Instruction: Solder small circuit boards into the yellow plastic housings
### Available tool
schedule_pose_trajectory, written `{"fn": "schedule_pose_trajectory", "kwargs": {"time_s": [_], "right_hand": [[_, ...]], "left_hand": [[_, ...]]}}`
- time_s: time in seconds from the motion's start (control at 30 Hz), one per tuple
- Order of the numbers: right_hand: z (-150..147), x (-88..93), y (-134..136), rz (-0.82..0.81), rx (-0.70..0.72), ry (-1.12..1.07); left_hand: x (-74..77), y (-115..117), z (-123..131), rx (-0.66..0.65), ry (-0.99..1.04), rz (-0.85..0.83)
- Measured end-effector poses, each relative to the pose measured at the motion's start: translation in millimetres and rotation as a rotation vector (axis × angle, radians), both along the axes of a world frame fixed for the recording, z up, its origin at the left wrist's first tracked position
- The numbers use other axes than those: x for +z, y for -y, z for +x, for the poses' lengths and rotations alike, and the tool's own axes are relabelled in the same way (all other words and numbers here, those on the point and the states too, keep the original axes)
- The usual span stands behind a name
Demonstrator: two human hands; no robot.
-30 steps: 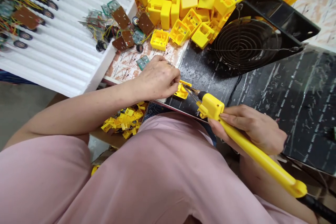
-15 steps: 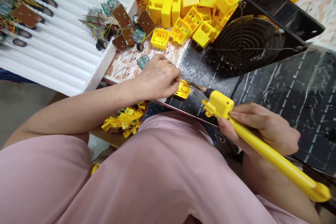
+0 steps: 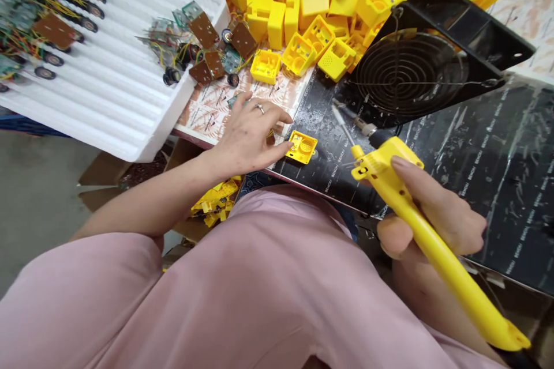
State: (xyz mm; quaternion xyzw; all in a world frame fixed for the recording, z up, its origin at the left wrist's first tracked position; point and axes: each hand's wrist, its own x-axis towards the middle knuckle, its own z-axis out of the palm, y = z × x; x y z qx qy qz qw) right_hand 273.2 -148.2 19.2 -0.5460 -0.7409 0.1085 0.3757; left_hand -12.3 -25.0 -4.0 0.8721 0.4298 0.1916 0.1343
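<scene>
My left hand (image 3: 255, 132), wearing a ring, rests at the bench edge with its fingers apart. Its thumb tip touches the left side of a small yellow plastic case (image 3: 305, 149), which lies with its hollow side up and shows a round speaker grille inside. A thin wire shows by the thumb, partly hidden. My right hand (image 3: 437, 207) is wrapped round a yellow soldering iron (image 3: 415, 222) with a thin feed tube beside its metal tip. The tip points up and left, lifted clear of the case. A green circuit board (image 3: 236, 100) sits partly hidden behind my left fingers.
A black fan (image 3: 407, 75) with a wire guard stands behind the soldering iron. Yellow cases (image 3: 298, 55) are heaped at the back. On the left, a white foam tray (image 3: 130, 69) bears boards with wires and small round parts. More yellow pieces (image 3: 216, 204) lie below the bench edge.
The soldering iron has drawn away from the yellow case, up and right, and turned in my right hand. My left hand has loosened from a pinch, its fingers spreading and shifting left.
</scene>
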Motion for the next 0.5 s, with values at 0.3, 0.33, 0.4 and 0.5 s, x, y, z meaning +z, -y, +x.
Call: {"fn": "schedule_pose_trajectory", "kwargs": {"time_s": [0.3,0.33,0.4,0.5], "right_hand": [[-43.5,-18.9,-49.1,0.138,0.179,0.078],[-47.8,-23.1,-52.4,0.157,0.173,0.067],[-55.6,-30.5,-57.1,0.173,0.153,0.072],[-64.1,-40.4,-59.9,0.159,0.156,0.156]], "left_hand": [[-23.5,8.9,-10.6,0.058,0.224,0.105],[-25.4,9.1,-10.5,0.053,0.225,0.118],[-28.1,8.7,-9.5,0.046,0.238,0.155],[-29.6,5.5,-5.8,0.057,0.274,0.176]]}}
